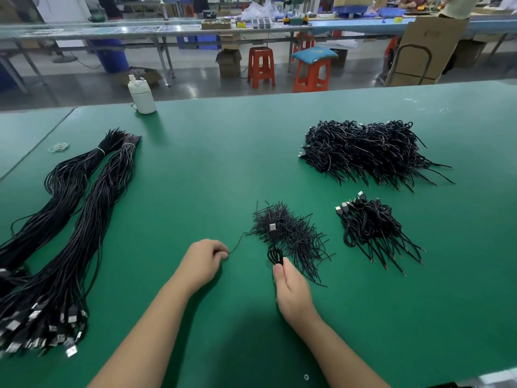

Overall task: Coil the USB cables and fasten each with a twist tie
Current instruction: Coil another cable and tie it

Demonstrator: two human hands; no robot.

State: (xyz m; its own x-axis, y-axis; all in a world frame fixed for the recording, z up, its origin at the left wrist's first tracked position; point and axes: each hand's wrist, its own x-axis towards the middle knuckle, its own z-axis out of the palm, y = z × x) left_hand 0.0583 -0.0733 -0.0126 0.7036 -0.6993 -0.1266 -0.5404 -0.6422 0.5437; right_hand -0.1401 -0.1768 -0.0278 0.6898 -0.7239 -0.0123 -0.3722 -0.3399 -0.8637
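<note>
Fingers of the right hand point(292, 292) pinch a small coiled black USB cable point(275, 256) between thumb and forefinger; its loops stand above the fingertips and its silver-tipped plug point(272, 228) points away, over a loose heap of short black twist ties point(291, 236). Fingers of the left hand point(202, 260) are curled and pinch one thin black twist tie point(237, 243), which arcs from the fingertips toward the heap. Both hands hover just above the flat green work table point(212, 163), the left one well apart from the right.

On the table's left side lie two long bundles of straight black USB cables point(70, 219), banded near the far end, with their metal plugs massed at the near edge. A few pale rubber bands point(58, 147) lie just beyond them. On the far right sits a large pile of coiled black cables point(369, 152); nearer, just right of the twist ties, sits a smaller pile of coiled cables point(375, 228) with plugs facing left. A white lidded bottle point(141, 95) stands upright at the table's far edge.

Beyond the table, the room is a workshop: long light-blue benches point(140, 30) loaded with boxes and parts, orange plastic stools point(261, 65), one with a teal cushion point(314, 54), blue bins, and brown cardboard cartons point(430, 49) on a grey floor.
</note>
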